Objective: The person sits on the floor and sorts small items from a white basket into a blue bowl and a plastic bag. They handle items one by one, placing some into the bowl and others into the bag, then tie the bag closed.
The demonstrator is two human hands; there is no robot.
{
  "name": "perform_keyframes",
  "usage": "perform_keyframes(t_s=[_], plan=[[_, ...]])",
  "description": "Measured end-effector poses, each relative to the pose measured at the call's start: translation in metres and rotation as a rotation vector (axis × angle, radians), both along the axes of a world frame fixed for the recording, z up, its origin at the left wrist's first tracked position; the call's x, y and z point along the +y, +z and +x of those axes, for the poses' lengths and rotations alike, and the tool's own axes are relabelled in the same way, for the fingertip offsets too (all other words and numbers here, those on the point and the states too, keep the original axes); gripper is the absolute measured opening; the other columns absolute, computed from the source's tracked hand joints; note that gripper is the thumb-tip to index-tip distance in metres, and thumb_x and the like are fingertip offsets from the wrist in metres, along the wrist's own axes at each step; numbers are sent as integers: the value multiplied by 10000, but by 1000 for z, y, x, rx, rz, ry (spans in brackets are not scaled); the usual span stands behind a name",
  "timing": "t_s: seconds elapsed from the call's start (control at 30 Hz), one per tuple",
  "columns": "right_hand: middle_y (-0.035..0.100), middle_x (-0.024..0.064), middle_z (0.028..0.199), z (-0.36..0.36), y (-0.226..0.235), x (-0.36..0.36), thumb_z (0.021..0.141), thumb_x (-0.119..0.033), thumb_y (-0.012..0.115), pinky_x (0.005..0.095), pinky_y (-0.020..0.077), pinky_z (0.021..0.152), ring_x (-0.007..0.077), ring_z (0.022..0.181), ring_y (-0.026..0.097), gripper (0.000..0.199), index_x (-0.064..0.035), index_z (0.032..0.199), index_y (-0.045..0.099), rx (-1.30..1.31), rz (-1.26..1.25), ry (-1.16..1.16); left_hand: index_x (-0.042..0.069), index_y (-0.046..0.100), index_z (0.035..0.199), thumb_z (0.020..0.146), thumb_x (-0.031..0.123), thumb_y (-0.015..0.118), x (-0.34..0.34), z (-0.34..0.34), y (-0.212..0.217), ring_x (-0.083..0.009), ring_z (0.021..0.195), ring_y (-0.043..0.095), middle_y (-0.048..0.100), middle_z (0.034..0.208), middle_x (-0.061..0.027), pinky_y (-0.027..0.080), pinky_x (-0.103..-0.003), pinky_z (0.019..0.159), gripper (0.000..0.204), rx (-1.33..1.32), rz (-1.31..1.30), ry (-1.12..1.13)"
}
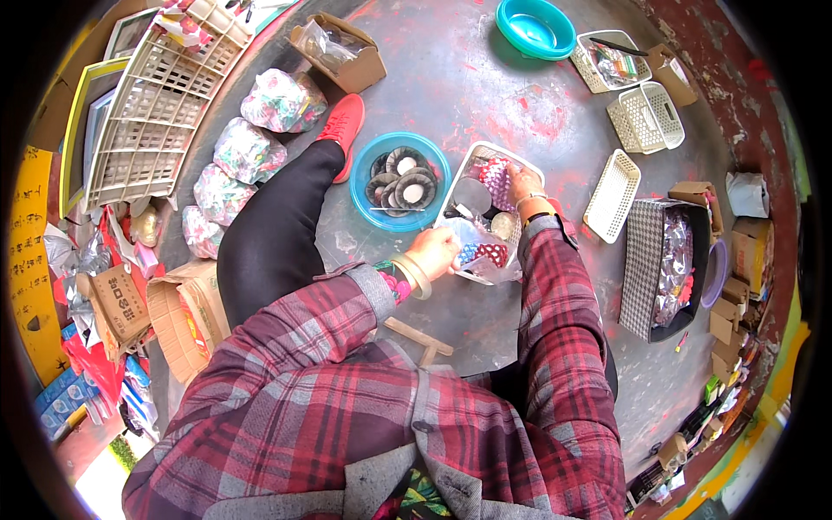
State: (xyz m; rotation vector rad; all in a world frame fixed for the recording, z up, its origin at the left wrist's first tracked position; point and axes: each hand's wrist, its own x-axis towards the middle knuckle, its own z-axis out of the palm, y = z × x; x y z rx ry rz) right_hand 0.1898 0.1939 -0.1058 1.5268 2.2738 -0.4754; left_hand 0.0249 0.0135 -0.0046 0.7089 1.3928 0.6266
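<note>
My left hand grips a clear plastic bag of small red and blue patterned pieces at the near end of a white slotted basket. My right hand reaches into the same basket and rests on a pink and red patterned item. Round silver discs lie inside the basket between my hands. Both sleeves are red plaid, with bangles on the left wrist and a watch on the right.
A blue bowl holding dark round ornaments sits left of the basket, beside my outstretched leg and red shoe. Empty white baskets, a teal bowl, a checked box, cardboard boxes and several filled bags ring the grey floor.
</note>
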Motion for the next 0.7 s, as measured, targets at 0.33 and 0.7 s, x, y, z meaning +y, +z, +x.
perform_keyframes(t_s=[0.33,0.7], plan=[[471,127,1081,-24,26,-6,762,-75,439,358,378,866,276,1055,436,405,-191,1150,425,-105,4,110,-11,532,721,774,102,449,-2,-3,-3,-154,502,564,581,583,-98,463,-267,492,150,7,-6,1],[595,117,831,34,3,0,624,-152,587,343,468,699,264,778,586,200,-107,818,585,70,-24,23,-16,532,694,752,85,456,-5,-5,-7,-148,486,559,572,568,-96,468,-268,460,139,7,-30,60]])
